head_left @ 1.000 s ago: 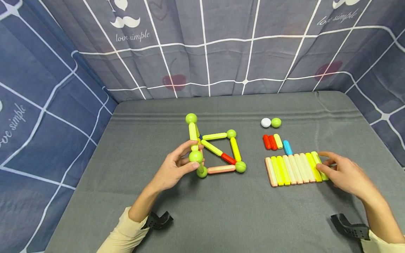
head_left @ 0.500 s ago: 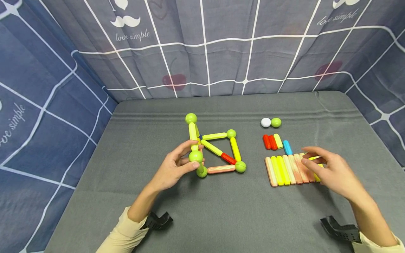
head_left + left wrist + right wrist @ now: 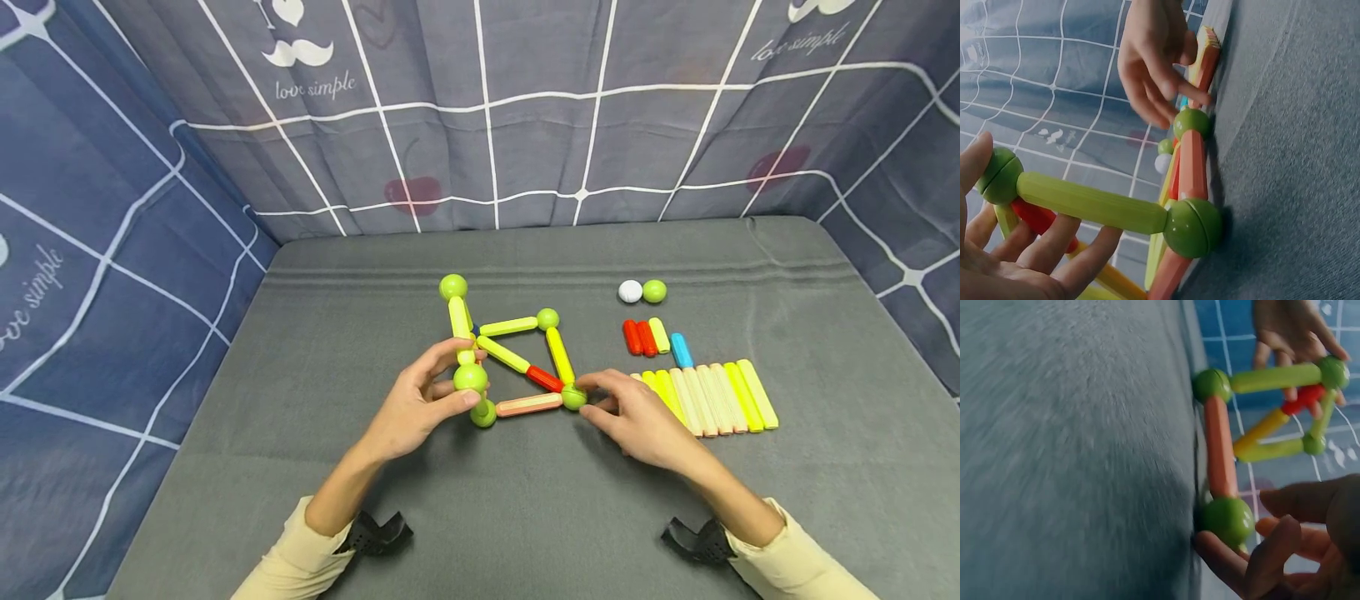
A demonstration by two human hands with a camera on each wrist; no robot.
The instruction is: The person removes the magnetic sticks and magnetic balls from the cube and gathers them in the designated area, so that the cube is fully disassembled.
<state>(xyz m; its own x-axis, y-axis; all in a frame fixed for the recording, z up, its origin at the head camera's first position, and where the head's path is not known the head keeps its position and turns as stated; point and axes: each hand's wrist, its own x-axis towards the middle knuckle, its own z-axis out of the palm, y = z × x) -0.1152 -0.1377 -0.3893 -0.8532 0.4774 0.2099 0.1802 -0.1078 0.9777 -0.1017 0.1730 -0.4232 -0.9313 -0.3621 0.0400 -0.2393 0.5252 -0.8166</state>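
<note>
A ball-and-stick toy frame (image 3: 502, 354) stands on the table, its flat base joined to an upright side on the left. My left hand (image 3: 411, 400) holds that upright side by its upper near green ball (image 3: 999, 175), thumb on the ball and fingers behind it. A yellow-green stick (image 3: 1091, 201) runs from this ball down to a lower green ball (image 3: 1192, 228). At the base's near right corner, my right hand (image 3: 637, 417) has its spread fingertips right at another green ball (image 3: 1229, 522). A wood-pink stick (image 3: 1219, 447) reaches this corner ball, as does a red-ended diagonal.
A row of yellow and pale wooden sticks (image 3: 720, 400) lies to the right, partly behind my right hand. Beyond it are short red sticks (image 3: 640, 337), a short yellow one, a blue one (image 3: 681, 350), a white ball (image 3: 630, 291) and a green ball (image 3: 655, 290). Grid-patterned cloth walls (image 3: 525, 125) surround the table.
My right hand has left the row's right end and moved left to the frame's corner ball. The frame and my left hand have shifted slightly right and nearer.
</note>
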